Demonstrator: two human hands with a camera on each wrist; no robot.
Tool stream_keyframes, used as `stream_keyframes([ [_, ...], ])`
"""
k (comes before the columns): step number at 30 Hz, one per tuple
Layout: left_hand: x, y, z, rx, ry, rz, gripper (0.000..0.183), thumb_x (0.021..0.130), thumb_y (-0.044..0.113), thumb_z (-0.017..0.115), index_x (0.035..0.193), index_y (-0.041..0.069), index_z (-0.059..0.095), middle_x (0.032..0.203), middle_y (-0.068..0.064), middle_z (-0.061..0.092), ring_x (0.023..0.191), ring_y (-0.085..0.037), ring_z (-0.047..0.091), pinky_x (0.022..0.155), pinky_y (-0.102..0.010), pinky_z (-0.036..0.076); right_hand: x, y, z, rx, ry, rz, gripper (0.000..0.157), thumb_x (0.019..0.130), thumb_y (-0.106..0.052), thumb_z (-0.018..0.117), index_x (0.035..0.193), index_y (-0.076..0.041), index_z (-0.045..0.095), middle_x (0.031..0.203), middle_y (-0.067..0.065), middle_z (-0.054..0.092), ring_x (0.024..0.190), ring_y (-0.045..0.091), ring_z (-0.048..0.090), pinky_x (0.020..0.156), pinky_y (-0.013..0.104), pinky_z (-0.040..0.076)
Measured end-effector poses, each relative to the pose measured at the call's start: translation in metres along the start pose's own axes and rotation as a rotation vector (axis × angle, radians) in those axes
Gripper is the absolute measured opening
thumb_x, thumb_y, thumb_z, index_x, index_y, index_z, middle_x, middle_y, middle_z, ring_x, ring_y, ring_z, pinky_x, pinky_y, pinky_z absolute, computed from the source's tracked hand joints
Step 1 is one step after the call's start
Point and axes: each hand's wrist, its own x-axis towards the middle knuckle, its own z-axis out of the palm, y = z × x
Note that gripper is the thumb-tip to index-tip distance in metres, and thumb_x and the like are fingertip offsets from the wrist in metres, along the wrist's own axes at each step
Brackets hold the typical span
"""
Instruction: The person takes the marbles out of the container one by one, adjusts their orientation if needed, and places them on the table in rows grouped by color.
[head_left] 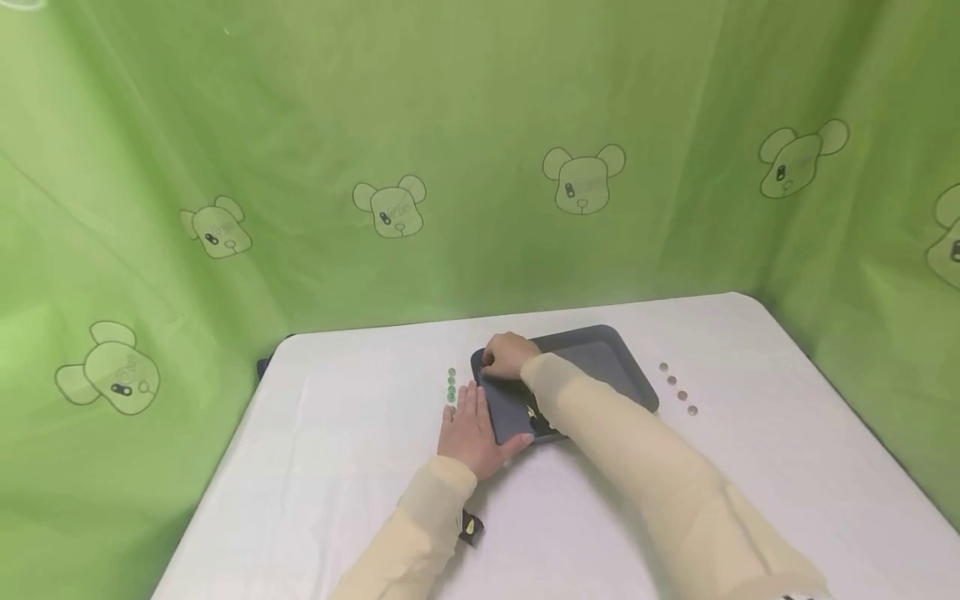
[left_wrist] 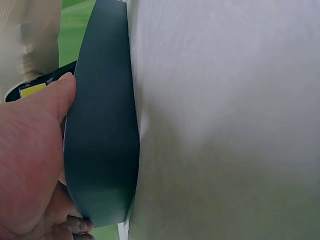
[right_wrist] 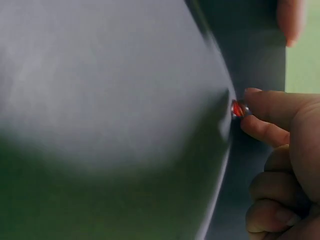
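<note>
A dark grey rectangular tray [head_left: 603,362] lies on the table. In the head view my left hand [head_left: 472,437] rests along its left side with the fingers straight and the thumb on the near rim; the left wrist view shows that thumb against the tray's outer wall [left_wrist: 102,110]. Inside the tray's far left corner is my right hand [head_left: 512,357]. Seen from the right wrist, its thumb and forefinger pinch a clear marble with a red swirl [right_wrist: 237,108], close by the tray wall, while the other fingers curl in. That marble is hidden in the head view.
Several green marbles [head_left: 452,383] stand in a row left of the tray. Right of it, several brownish marbles [head_left: 682,395] form a slanting row. A white cloth [head_left: 337,467] covers the table, and a green curtain [head_left: 480,83] hangs around it.
</note>
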Motion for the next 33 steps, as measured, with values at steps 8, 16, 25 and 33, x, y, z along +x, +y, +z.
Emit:
stream_keyframes([
  [8,-0.004,0.003,0.004,-0.007,0.001,0.002,0.117,0.079,0.086,0.029,0.150,-0.005,0.018,0.157,-0.020,0.016,0.145,-0.032,0.014,0.113,-0.053,0.021,-0.001,-0.005,0.009,-0.042,-0.003,0.024,0.021,0.084,-0.037,0.072,0.096,-0.021,0.075,0.100,-0.002,0.071,0.092,0.020,0.066,0.082,0.039,0.053],
  [16,-0.007,0.006,0.003,-0.016,0.010,0.003,0.115,0.080,0.085,0.032,0.149,-0.006,0.018,0.156,-0.021,0.018,0.145,-0.032,0.015,0.113,-0.054,0.022,-0.004,-0.007,0.009,-0.053,0.011,0.008,0.019,0.082,-0.036,0.074,0.093,-0.021,0.076,0.096,-0.003,0.072,0.087,0.018,0.066,0.080,0.037,0.054],
  [25,-0.007,0.006,0.000,-0.004,0.005,0.003,0.115,0.079,0.085,0.034,0.149,-0.007,0.021,0.156,-0.021,0.020,0.145,-0.031,0.015,0.112,-0.053,0.024,-0.005,-0.004,0.005,-0.077,-0.004,0.023,0.017,0.081,-0.037,0.075,0.091,-0.023,0.076,0.096,-0.004,0.072,0.085,0.016,0.066,0.079,0.037,0.054],
  [33,-0.003,0.002,-0.002,0.039,0.011,0.000,0.114,0.080,0.085,0.031,0.149,-0.005,0.021,0.157,-0.020,0.017,0.145,-0.032,0.016,0.112,-0.053,0.024,-0.011,0.006,-0.012,-0.026,0.018,-0.007,0.015,0.080,-0.035,0.075,0.091,-0.024,0.077,0.096,-0.006,0.072,0.089,0.017,0.065,0.083,0.039,0.053],
])
